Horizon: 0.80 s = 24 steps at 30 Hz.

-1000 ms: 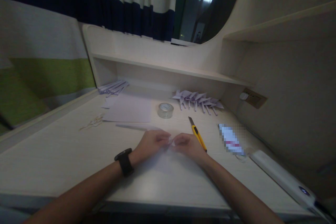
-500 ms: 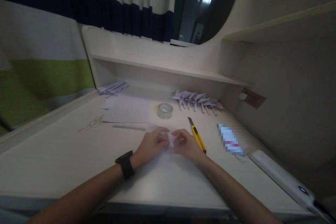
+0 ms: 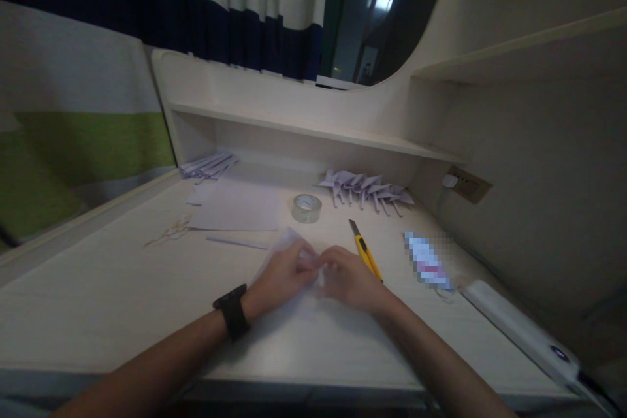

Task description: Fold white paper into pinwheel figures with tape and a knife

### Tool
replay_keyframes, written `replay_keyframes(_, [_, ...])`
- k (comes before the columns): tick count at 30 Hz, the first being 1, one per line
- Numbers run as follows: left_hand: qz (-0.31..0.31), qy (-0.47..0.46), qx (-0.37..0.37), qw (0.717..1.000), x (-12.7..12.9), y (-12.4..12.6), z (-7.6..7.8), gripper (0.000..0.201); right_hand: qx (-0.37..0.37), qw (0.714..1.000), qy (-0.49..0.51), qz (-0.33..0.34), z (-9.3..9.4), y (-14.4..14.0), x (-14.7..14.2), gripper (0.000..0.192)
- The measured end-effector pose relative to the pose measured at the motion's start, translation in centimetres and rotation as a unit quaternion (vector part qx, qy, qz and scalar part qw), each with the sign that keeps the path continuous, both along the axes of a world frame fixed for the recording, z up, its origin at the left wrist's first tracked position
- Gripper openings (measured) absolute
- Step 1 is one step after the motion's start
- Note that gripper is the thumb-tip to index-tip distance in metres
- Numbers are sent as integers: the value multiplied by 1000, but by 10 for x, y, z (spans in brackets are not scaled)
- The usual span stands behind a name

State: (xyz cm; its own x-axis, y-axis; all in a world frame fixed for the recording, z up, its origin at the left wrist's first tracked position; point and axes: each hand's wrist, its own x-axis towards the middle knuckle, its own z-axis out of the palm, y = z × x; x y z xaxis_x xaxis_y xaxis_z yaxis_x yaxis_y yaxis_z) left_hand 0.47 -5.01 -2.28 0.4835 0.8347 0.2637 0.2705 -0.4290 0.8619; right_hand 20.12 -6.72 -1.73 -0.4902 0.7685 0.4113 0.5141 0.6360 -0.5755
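Note:
Both hands meet over the middle of the desk, closed on a white sheet of paper [image 3: 292, 235]. My left hand [image 3: 287, 274], below a black wristwatch, pinches the paper from the left. My right hand [image 3: 349, 277] grips its right part, fingertips close to the left ones. Much of the sheet is hidden under the hands, and its exact folds are blurred. Left of it lies a thin rolled paper stick [image 3: 236, 242]. Behind the hands stands a roll of clear tape [image 3: 306, 208]. A yellow box cutter [image 3: 365, 249], blade out, lies just beyond my right hand.
Paper pinwheels [image 3: 365, 188] stand in a row at the back right. Flat white sheets [image 3: 235, 206] and a bundle of paper sticks [image 3: 209, 165] lie at the back left, with tangled string [image 3: 171, 230] nearer. A blurred-out phone-like object [image 3: 427, 260] and a white lamp bar [image 3: 519, 326] lie right.
The paper has turned a little, its far corner now showing more above my left hand. My right hand has moved slightly, its fingers bent over the paper closer to the left fingertips.

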Motion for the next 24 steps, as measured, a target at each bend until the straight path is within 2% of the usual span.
replay_keyframes(8, [27,26,33,999,0,-1,-3,18,8,1000,-13,-15,5,-2,1,39])
replay_keyframes(14, [-1,77,93,993,3,-10,4,14,18,998,-64,-24,6,-2,4,39])
replay_keyframes(19, [-4,110,130,985,3,-12,2,12,8,997,-76,-20,12,-5,5,39])
replay_keyframes(24, [-15,83,96,992,3,-10,1,14,13,995,-88,-38,11,-5,6,43])
